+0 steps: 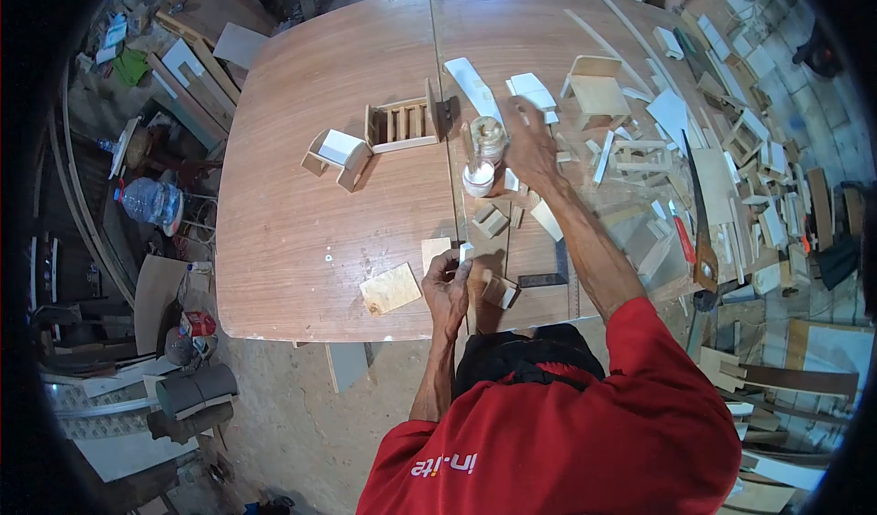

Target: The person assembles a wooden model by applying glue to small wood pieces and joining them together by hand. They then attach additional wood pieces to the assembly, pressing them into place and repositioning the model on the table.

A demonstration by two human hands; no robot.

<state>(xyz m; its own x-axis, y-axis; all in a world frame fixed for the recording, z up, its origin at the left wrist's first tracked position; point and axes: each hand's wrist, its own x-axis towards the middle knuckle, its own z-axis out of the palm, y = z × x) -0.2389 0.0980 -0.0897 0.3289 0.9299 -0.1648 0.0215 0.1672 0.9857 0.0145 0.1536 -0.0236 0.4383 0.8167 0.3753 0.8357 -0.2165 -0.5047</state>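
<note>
Left hand [445, 290]: pinching small white block [466, 251], long axis pointing roughly away from the body, over near edge of desk [301, 241]. Beyond block, slightly right: jar of white paste [478, 181], nearer right hand [532, 150]; fingers loosely spread beside white panels [530, 86], contact unclear.

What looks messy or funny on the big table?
The loose wood pieces on the right look jumbled, lying every which way. A few pale spots mark the tabletop, left of the flat wooden rectangle; maybe they're drips. The jar of white stuff stands upright, though.
</note>
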